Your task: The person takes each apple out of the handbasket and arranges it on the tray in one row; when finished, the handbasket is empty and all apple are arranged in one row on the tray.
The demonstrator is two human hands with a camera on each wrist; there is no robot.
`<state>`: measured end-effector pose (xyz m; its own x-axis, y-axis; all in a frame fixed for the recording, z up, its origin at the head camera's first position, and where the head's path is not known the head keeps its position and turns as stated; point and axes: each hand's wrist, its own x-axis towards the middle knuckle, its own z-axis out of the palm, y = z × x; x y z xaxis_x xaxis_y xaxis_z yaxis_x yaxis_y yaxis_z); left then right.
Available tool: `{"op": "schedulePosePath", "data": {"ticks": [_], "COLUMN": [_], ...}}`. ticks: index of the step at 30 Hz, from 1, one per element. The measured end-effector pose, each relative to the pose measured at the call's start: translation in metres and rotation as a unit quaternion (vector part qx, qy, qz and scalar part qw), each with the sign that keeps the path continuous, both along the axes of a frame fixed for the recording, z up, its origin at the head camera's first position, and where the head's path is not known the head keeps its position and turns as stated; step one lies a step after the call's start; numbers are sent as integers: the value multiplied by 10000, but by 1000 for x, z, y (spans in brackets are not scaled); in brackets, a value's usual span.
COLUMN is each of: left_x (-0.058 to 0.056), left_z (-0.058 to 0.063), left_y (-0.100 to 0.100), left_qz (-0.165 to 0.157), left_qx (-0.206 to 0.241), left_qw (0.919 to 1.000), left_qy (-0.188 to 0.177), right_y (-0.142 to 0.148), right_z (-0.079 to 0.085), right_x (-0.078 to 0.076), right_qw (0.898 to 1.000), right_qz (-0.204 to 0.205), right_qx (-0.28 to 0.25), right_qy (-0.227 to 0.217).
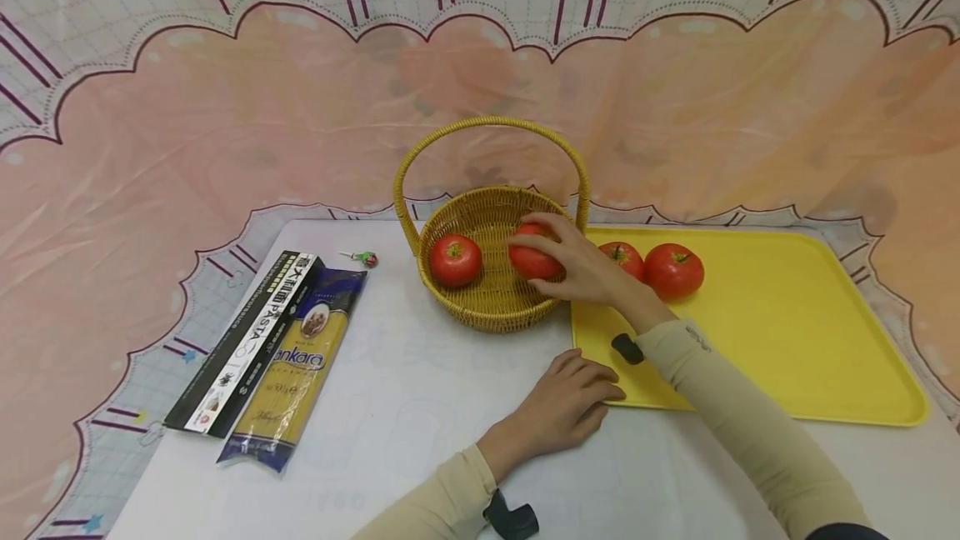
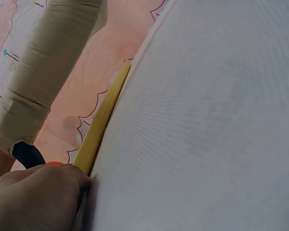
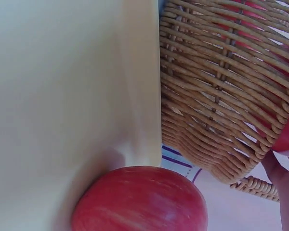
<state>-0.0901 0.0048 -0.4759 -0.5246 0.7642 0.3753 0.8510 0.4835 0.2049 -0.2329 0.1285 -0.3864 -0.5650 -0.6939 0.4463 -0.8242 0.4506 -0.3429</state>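
A red apple (image 1: 531, 252) is gripped by my right hand (image 1: 581, 267), fingers around it, over the right side of the yellow wicker basket (image 1: 487, 319). Inside the basket, on the left, lies another apple (image 1: 455, 261). Two more, a near apple (image 1: 675, 272) and a partly covered apple (image 1: 621, 257), sit on the yellow tray (image 1: 787, 332) beyond my right forearm. The right wrist view shows one apple (image 3: 142, 202) large beside the basket's woven wall (image 3: 221, 86). My left hand (image 1: 562, 402) rests with bent, relaxed fingers at the tray's front left corner.
Left on the white table (image 1: 390, 440) lie a dark pasta box (image 1: 247, 340) and a pasta packet (image 1: 300, 365), partly overlapping. A small wrapped lollipop (image 1: 366, 258) is behind them. The basket's tall handle (image 1: 491, 122) arches above it. A patterned cloth (image 1: 300, 123) hangs behind.
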Motion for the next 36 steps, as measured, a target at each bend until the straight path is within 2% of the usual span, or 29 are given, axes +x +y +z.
{"op": "schedulePosePath", "data": {"ticks": [11,17,28,36], "left_x": [1,1,2,1], "left_z": [0,1,4,4], "left_y": [-1,-2,-2,-2], "left_qz": [9,19,32,-7], "left_qx": [-20,-33,-46,-3], "left_qw": [10000,10000,9999,10000], "left_qy": [56,75,90,-4], "right_y": [5,9,20,26], "right_z": [-3,-5,-5,-5], "right_x": [8,13,29,34], "right_qw": [9984,9975,9874,9820], "right_qz": [-66,-194,-571,-794], "right_qx": [-556,-685,-1226,-1371], "right_qy": [-7,-9,-822,-1025]}}
